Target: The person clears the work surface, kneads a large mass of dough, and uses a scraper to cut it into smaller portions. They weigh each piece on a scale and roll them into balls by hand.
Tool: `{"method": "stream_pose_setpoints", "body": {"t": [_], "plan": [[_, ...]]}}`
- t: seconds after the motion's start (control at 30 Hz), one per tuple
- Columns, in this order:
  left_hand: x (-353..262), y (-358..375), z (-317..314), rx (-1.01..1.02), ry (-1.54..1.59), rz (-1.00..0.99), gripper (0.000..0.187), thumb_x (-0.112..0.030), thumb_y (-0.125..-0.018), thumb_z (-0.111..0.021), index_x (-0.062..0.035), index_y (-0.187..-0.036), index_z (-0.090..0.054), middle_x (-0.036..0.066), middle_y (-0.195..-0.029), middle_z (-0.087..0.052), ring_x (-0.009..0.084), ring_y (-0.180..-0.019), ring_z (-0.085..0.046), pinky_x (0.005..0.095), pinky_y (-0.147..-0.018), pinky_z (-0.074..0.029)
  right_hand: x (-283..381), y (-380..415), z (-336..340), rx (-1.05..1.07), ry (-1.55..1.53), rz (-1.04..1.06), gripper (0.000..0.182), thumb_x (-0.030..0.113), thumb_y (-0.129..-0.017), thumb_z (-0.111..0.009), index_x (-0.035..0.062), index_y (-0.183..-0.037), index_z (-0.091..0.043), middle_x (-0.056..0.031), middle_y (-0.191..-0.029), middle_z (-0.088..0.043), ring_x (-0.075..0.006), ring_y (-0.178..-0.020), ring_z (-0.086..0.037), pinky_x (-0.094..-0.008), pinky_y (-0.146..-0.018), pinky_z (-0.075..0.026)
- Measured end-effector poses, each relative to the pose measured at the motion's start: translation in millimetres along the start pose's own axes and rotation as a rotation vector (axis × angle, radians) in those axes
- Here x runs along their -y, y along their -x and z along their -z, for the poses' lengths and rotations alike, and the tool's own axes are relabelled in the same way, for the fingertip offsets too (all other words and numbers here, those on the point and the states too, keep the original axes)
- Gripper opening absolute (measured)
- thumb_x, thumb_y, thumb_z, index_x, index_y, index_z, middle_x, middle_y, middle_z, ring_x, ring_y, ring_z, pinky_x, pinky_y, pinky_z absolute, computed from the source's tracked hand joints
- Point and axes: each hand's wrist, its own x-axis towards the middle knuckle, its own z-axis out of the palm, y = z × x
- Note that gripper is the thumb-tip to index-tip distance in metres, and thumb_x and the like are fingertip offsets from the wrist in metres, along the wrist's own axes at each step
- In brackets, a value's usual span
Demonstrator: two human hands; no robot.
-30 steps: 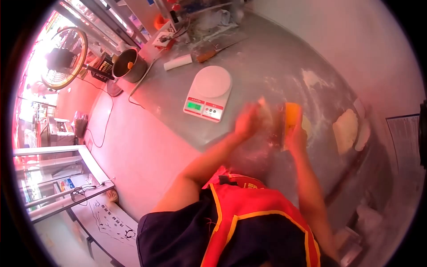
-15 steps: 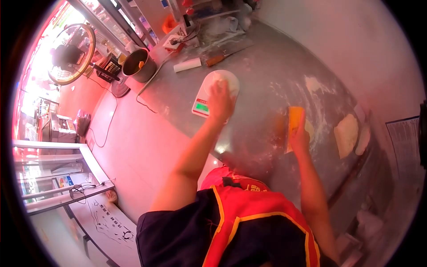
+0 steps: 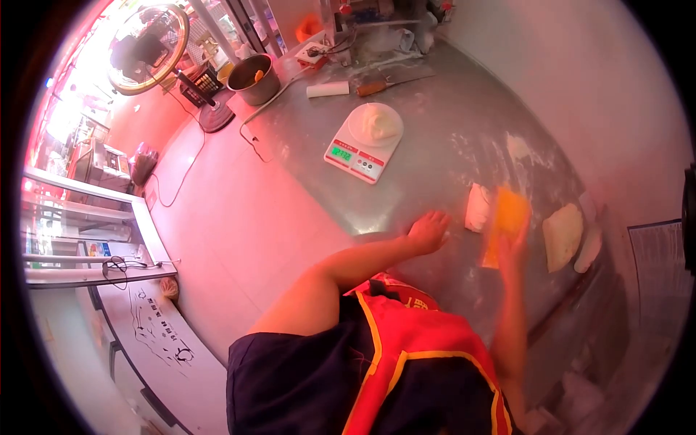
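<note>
A lump of pale dough (image 3: 380,125) rests on the white kitchen scale (image 3: 355,154), whose display glows green. My left hand (image 3: 429,232) is low over the near side of the grey table, holding nothing, its fingers loosely apart. In my right hand (image 3: 513,250) is a yellow dough scraper (image 3: 510,215), held upright and slightly blurred. Just left of the scraper lies a small piece of dough (image 3: 477,207). To its right sits a larger flat slab of dough (image 3: 562,235), with another strip of dough (image 3: 589,250) beside it.
At the table's far side are a white roll (image 3: 328,89), a knife with a wooden handle (image 3: 372,88) and a power strip (image 3: 313,54). A metal pot (image 3: 255,80) stands at the far left corner, near a fan (image 3: 148,49). Flour streaks the right side of the table.
My left hand has let go of the dough on the scale and come back toward the small dough piece. My right hand and the scraper have shifted slightly right, uncovering that piece.
</note>
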Motion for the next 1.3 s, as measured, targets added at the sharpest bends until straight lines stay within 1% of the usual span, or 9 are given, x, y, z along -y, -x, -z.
{"method": "stream_pose_setpoints", "body": {"t": [0.17, 0.3, 0.4, 0.47, 0.7, 0.9, 1.0, 1.2, 1.3], "plan": [[-15.7, -39.3, -16.3, 0.054, 0.088, 0.166, 0.050, -0.024, -0.081, -0.067, -0.0036, -0.120, -0.042, 0.020, -0.121, -0.050, 0.0373, -0.109, -0.052, 0.0451, -0.093, -0.045, -31.1, 38.1, 19.3, -0.067, -0.046, 0.212, 0.078, 0.003, -0.084, -0.046, 0.0182, -0.152, -0.010, -0.0293, -0.127, -0.052, -0.0478, -0.104, -0.057, -0.0480, -0.082, -0.047], [-26.3, -61.6, -49.4, -0.009, 0.188, 0.231, 0.049, -0.025, -0.080, -0.069, -0.0044, -0.118, -0.044, 0.019, -0.114, -0.054, 0.0371, -0.109, -0.053, 0.0458, -0.092, -0.045, -43.5, 61.7, 31.3, -0.046, -0.024, 0.137, 0.076, 0.006, -0.086, -0.047, 0.0179, -0.151, -0.010, -0.0296, -0.120, -0.056, -0.0485, -0.101, -0.057, -0.0499, -0.080, -0.048], [-23.5, -68.5, -93.5, -0.201, 0.185, 0.272, 0.044, -0.025, -0.080, -0.069, -0.0050, -0.113, -0.048, 0.019, -0.107, -0.055, 0.0382, -0.104, -0.053, 0.0466, -0.088, -0.045, -52.7, 71.0, 35.5, -0.002, -0.016, 0.105, 0.075, 0.009, -0.087, -0.049, 0.0177, -0.151, -0.011, -0.0301, -0.116, -0.058, -0.0491, -0.097, -0.058, -0.0512, -0.078, -0.048], [5.5, -71.1, -123.2, -0.219, 0.294, 0.172, 0.039, -0.023, -0.080, -0.068, -0.0047, -0.109, -0.050, 0.019, -0.102, -0.055, 0.0395, -0.098, -0.053, 0.0475, -0.083, -0.045, -61.5, 78.0, 37.9, 0.031, -0.027, 0.093, 0.075, 0.009, -0.087, -0.050, 0.0179, -0.151, -0.012, -0.0302, -0.113, -0.059, -0.0494, -0.096, -0.058, -0.0518, -0.076, -0.048], [-42.1, -57.9, -71.3, -0.202, 0.411, 0.519, 0.022, -0.017, -0.080, -0.066, -0.0042, -0.096, -0.058, 0.019, -0.098, -0.059, 0.0380, -0.092, -0.057, 0.0442, -0.079, -0.047, -56.0, 53.4, 35.7, 0.133, 0.037, 0.297, 0.075, 0.003, -0.086, -0.050, 0.0213, -0.151, -0.017, -0.0256, -0.103, -0.063, -0.0461, -0.087, -0.060, -0.0509, -0.071, -0.049], [-52.0, -53.1, -63.5, -0.224, 0.217, 0.559, 0.012, -0.015, -0.081, -0.063, -0.0061, -0.089, -0.064, 0.019, -0.099, -0.061, 0.0384, -0.093, -0.058, 0.0435, -0.079, -0.048, -61.7, 27.3, 20.6, 0.206, 0.163, 0.472, 0.073, 0.001, -0.085, -0.050, 0.0263, -0.149, -0.024, -0.0245, -0.101, -0.063, -0.0447, -0.085, -0.061, -0.0511, -0.070, -0.049], [-43.5, -52.2, -61.4, -0.173, 0.240, 0.492, 0.013, -0.014, -0.082, -0.060, -0.0050, -0.091, -0.062, 0.020, -0.098, -0.062, 0.0390, -0.092, -0.059, 0.0452, -0.078, -0.048, -64.7, 15.9, 12.6, 0.221, 0.258, 0.524, 0.084, -0.005, -0.079, -0.047, 0.0267, -0.150, -0.018, -0.0224, -0.081, -0.063, -0.0413, -0.071, -0.062, -0.0480, -0.062, -0.050], [-48.2, -48.8, -48.8, -0.125, 0.275, 0.516, 0.020, -0.018, -0.085, -0.058, -0.0038, -0.099, -0.056, 0.020, -0.098, -0.064, 0.0404, -0.091, -0.061, 0.0487, -0.078, -0.048, -39.7, 8.4, -8.1, 0.281, 0.364, 0.444, 0.087, -0.005, -0.078, -0.048, 0.0318, -0.150, -0.017, -0.0248, -0.074, -0.062, -0.0409, -0.067, -0.062, -0.0472, -0.060, -0.050], [-45.7, -56.3, -45.1, -0.105, 0.314, 0.510, 0.026, -0.021, -0.084, -0.059, -0.0043, -0.104, -0.056, 0.020, -0.099, -0.065, 0.0401, -0.093, -0.061, 0.0477, -0.079, -0.049, -32.3, 8.0, -26.1, 0.308, 0.381, 0.283, 0.086, -0.003, -0.079, -0.049, 0.0336, -0.150, -0.018, -0.0239, -0.085, -0.064, -0.0408, -0.075, -0.063, -0.0483, -0.064, -0.050]]}}
